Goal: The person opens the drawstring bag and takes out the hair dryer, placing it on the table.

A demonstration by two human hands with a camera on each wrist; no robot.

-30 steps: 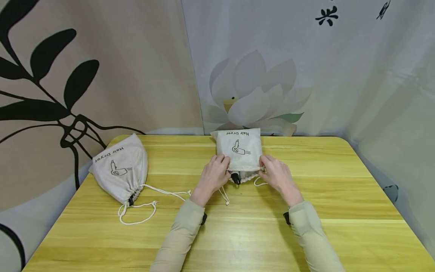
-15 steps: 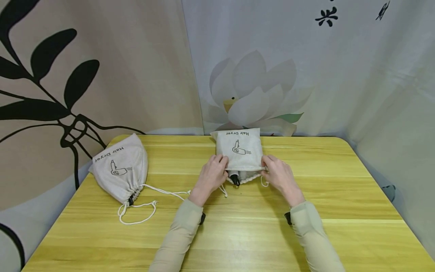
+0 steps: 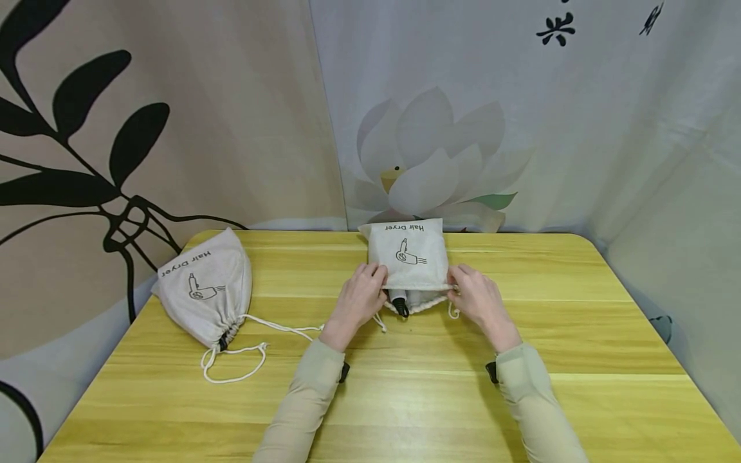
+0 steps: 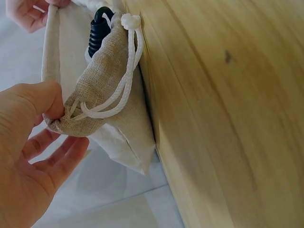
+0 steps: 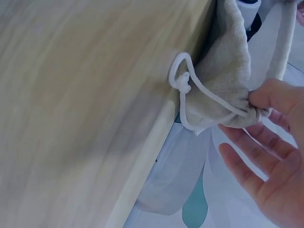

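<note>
A pale cloth drawstring bag [image 3: 412,257] printed "Hair Dryer" lies at the table's far edge, its mouth spread toward me. My left hand [image 3: 359,299] pinches the left corner of the mouth between thumb and fingers. At the right corner, my right hand [image 3: 479,302] pinches the hem the same way. Inside the opening shows a white handle end with a black ribbed cord sleeve [image 4: 97,35]; the rest of that item is hidden in the cloth. Knotted white drawstring loops hang from both corners, one drawstring [image 4: 128,71] by the left hand and another drawstring [image 5: 183,85] by the right.
A second "Hair Dryer" drawstring bag [image 3: 208,286], full and cinched, lies at the left of the wooden table [image 3: 417,399]. Its white cords [image 3: 237,376] trail across the tabletop. Printed curtains [image 3: 260,128] stand behind the table and at its sides.
The bag's mouth is stretched wider, with my right hand slightly farther right and my left slightly left. The drawstring loops at the corners have drawn in closer to the hands.
</note>
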